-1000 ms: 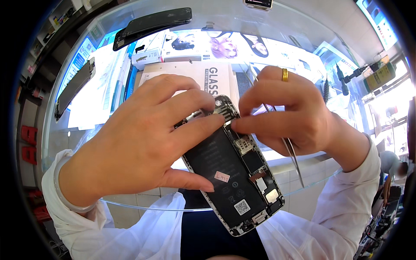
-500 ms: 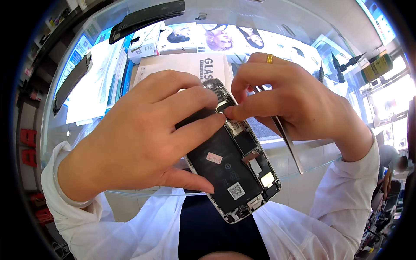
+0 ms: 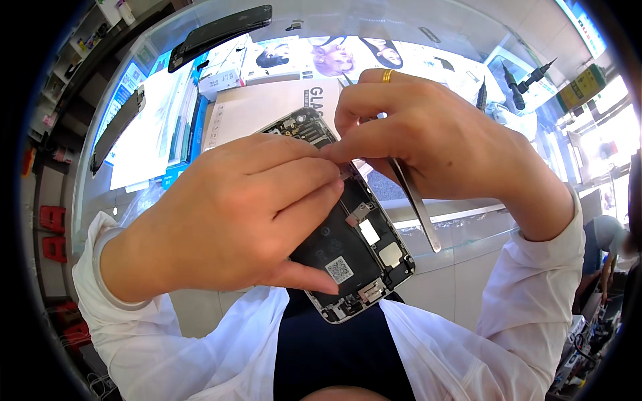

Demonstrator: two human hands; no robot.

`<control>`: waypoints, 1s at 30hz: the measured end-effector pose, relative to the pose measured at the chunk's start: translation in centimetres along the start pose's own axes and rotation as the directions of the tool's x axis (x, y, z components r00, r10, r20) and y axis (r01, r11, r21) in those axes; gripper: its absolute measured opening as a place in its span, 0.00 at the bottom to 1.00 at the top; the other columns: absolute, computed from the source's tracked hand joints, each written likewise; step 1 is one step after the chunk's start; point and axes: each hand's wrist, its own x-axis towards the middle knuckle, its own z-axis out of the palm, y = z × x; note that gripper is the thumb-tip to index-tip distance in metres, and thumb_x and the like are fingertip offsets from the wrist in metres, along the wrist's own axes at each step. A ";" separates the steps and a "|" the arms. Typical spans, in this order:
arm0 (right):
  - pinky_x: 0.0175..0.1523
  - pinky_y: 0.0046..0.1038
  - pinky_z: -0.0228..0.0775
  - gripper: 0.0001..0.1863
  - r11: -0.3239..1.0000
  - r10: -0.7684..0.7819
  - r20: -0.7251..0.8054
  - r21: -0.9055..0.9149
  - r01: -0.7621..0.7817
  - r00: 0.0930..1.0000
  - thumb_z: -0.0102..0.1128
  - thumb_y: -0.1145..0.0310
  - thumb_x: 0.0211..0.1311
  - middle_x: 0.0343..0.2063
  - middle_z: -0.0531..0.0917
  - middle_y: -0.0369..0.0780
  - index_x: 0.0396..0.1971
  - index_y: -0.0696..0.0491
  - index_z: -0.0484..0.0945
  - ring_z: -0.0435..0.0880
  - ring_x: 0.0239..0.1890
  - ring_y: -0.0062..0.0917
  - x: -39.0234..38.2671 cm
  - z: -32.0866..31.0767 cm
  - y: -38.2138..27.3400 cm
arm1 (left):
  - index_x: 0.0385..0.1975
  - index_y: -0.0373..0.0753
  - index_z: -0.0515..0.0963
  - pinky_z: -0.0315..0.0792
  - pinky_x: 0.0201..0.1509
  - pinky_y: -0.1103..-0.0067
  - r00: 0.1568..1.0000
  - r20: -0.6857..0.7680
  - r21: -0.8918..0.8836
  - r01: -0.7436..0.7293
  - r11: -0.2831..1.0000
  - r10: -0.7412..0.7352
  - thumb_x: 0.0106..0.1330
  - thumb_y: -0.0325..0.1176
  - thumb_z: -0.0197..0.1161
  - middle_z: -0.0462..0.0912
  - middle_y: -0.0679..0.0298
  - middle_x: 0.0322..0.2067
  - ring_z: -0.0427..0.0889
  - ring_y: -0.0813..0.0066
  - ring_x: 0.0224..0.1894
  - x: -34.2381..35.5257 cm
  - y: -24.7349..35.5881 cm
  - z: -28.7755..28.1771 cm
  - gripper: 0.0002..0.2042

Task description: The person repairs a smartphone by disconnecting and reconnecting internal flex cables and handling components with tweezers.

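Note:
An opened smartphone (image 3: 364, 257) lies tilted in the air over the glass counter's near edge, its black battery (image 3: 317, 250), circuit parts and metal frame exposed. My left hand (image 3: 221, 207) is closed around it, thumb by the square code label and fingers across the upper middle, hiding part of the inside. My right hand (image 3: 435, 137) is closed on metal tweezers (image 3: 416, 204) lying through the palm, blunt end toward me. The right thumb and index finger pinch together at the phone's upper right side, touching or very near the left fingertips. What they pinch is hidden.
Behind the phone lies a white box (image 3: 257, 103). A dark phone screen (image 3: 221, 33) is at the far left, another dark panel (image 3: 117, 130) nearer left. Screwdrivers (image 3: 515, 87) and a green-yellow bottle (image 3: 582, 88) stand right. Another person (image 3: 602, 244) bends at far right.
The phone and both hands have shifted slightly up and left in the view. My right fingertips have moved higher along the phone, and my left fingers have closed nearer together.

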 end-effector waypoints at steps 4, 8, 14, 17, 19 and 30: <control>0.34 0.34 0.70 0.22 0.994 -0.072 -0.076 -0.086 0.065 0.995 0.70 0.82 0.35 0.30 0.78 0.38 0.37 0.54 0.85 0.77 0.33 0.34 -0.4 -0.3 0.1 | 0.41 0.25 0.81 0.80 0.46 0.67 1.000 0.011 -0.005 0.000 1.000 0.000 0.44 0.61 0.71 0.82 0.51 0.41 0.83 0.52 0.41 0.3 0.1 -0.1 0.38; 0.34 0.33 0.70 0.23 0.996 -0.069 0.017 -0.054 0.070 0.997 0.71 0.81 0.33 0.30 0.78 0.38 0.38 0.54 0.86 0.77 0.32 0.34 -0.9 -0.9 -0.1 | 0.40 0.26 0.80 0.81 0.45 0.67 1.000 0.012 -0.014 -0.006 1.000 0.007 0.45 0.61 0.72 0.82 0.51 0.40 0.84 0.53 0.40 0.4 -0.1 -0.1 0.38; 0.33 0.31 0.70 0.22 0.997 -0.040 0.029 -0.063 0.042 0.999 0.71 0.78 0.33 0.28 0.78 0.37 0.38 0.54 0.85 0.77 0.31 0.33 -1.1 -0.6 -0.6 | 0.41 0.28 0.81 0.81 0.41 0.65 0.999 -0.029 -0.044 -0.019 0.999 0.018 0.46 0.59 0.72 0.82 0.50 0.39 0.84 0.52 0.38 0.1 -0.3 0.2 0.35; 0.32 0.31 0.70 0.21 0.997 -0.039 0.030 -0.062 0.041 0.999 0.71 0.77 0.35 0.28 0.78 0.38 0.37 0.54 0.85 0.77 0.30 0.33 -1.1 -0.7 -0.7 | 0.42 0.30 0.81 0.81 0.40 0.65 0.999 -0.043 -0.064 -0.015 0.998 0.012 0.47 0.57 0.73 0.82 0.50 0.39 0.84 0.51 0.37 0.0 -0.4 0.3 0.34; 0.30 0.31 0.69 0.19 0.993 -0.039 0.056 -0.111 0.045 0.998 0.70 0.77 0.37 0.28 0.79 0.38 0.37 0.56 0.85 0.76 0.28 0.33 -1.3 -1.1 -0.8 | 0.43 0.30 0.81 0.81 0.40 0.65 0.999 -0.040 -0.069 -0.010 0.998 0.007 0.47 0.57 0.73 0.82 0.50 0.39 0.84 0.51 0.37 -0.1 -0.4 0.3 0.33; 0.25 0.27 0.66 0.12 0.978 -0.184 0.039 0.111 0.179 0.982 0.69 0.73 0.44 0.26 0.81 0.42 0.31 0.62 0.83 0.76 0.23 0.29 -2.8 -1.4 -0.4 | 0.41 0.30 0.82 0.83 0.41 0.67 0.999 -0.014 -0.048 0.046 0.998 -0.047 0.50 0.59 0.73 0.83 0.49 0.41 0.85 0.52 0.39 -0.1 -0.5 0.3 0.33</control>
